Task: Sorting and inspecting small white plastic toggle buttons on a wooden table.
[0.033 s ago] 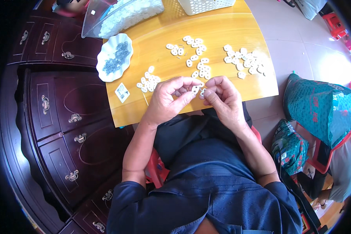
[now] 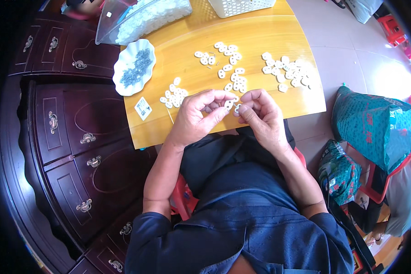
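Over the table's near edge, my left hand [image 2: 197, 116] pinches a small white oval plastic piece with holes [image 2: 229, 104] between thumb and fingers. Close beside it, my right hand [image 2: 264, 119] has thumb and fingertips closed on a small pale ring-like piece [image 2: 237, 107]; its exact kind is too small to tell. The two pieces are nearly touching. Just beyond my fingers lies a cluster of similar white oval pieces [image 2: 239, 82]. A further group [image 2: 204, 58] has thin metal pins lying by it.
White pieces form piles at left [image 2: 172, 97] and right [image 2: 290, 73] on the wooden table [image 2: 178, 55]. A scalloped white dish [image 2: 121, 68] holds small grey metal parts. At the back stand a clear bin [image 2: 107, 27] of white pieces and a white perforated basket [image 2: 242, 7]. Dark drawers [image 2: 68, 137] flank the left.
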Demonstrator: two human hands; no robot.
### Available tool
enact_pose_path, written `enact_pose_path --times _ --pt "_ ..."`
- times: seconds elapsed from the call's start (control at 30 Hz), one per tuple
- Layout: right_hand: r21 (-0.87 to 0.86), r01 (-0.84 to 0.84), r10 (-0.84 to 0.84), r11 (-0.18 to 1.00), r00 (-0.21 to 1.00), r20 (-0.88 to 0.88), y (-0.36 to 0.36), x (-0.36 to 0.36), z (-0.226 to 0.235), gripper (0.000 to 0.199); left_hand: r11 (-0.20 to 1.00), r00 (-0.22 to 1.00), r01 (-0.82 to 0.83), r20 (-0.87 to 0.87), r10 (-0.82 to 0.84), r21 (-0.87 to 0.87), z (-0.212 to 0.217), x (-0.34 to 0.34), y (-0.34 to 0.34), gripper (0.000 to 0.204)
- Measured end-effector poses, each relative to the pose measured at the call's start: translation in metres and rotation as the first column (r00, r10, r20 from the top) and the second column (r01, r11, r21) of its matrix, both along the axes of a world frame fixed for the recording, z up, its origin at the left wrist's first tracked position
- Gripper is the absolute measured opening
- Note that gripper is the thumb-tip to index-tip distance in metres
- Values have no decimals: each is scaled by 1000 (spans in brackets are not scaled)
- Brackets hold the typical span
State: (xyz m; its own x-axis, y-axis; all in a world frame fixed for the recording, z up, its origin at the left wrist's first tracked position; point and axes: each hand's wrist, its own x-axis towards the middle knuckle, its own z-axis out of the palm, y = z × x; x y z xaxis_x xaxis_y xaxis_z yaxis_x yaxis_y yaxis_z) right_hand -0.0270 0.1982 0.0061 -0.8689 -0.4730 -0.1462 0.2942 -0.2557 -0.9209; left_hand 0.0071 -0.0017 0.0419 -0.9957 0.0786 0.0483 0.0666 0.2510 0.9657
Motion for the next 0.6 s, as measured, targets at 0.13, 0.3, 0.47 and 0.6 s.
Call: enact_pose_path --times 0.13,0.3,0.47,0.6 --pt "26 -7 8 1000 1000 -19 0 0 -3 13 1000 1000 1 -22 -2 -5 -2 -2 -1 23" --pt "34 -10 11 999 1000 -26 0 -1 -4 13 999 1000 24 -4 -24 -49 4 -5 0 23" --pt "76 -22 24 997 999 -32 0 -2 -4 12 997 999 43 3 -43 -70 1 -8 -2 23" --pt "89 -28 33 996 998 -50 1 -4 -4 11 992 996 94 19 -93 -82 3 -11 -4 24"
